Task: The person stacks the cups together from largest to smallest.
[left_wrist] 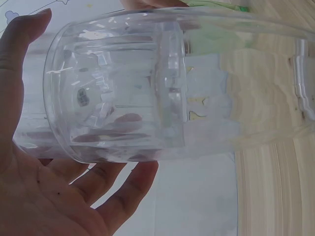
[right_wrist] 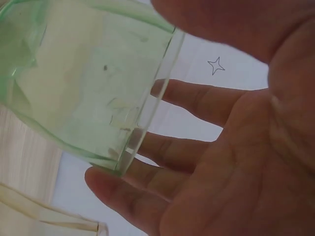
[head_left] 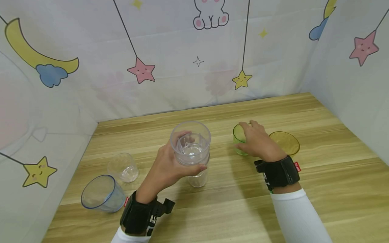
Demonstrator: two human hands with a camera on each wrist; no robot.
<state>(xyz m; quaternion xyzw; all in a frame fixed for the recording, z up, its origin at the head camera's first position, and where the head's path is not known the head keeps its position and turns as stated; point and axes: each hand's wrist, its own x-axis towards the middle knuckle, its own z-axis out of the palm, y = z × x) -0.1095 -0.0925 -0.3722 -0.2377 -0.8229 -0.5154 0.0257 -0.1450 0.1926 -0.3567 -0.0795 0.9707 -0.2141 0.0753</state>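
Observation:
My left hand (head_left: 170,162) grips a clear cup (head_left: 190,152) around its side, thumb in front and fingers behind. This cup sits partly inside another clear cup (head_left: 198,180) below it, and the left wrist view shows the two nested walls (left_wrist: 123,88). To the right, my right hand (head_left: 255,140) holds a green cup (head_left: 240,138) from above at its rim. In the right wrist view several fingers (right_wrist: 192,98) lie along the rim of the green cup (right_wrist: 98,83), with the thumb on the opposite side.
An amber cup (head_left: 285,141) stands just right of my right hand, partly behind the wrist. At the left are a blue-rimmed cup (head_left: 104,195), tilted in view, and a small clear cup (head_left: 124,168). A patterned cloth wall (head_left: 170,94) borders the wooden table (head_left: 231,209).

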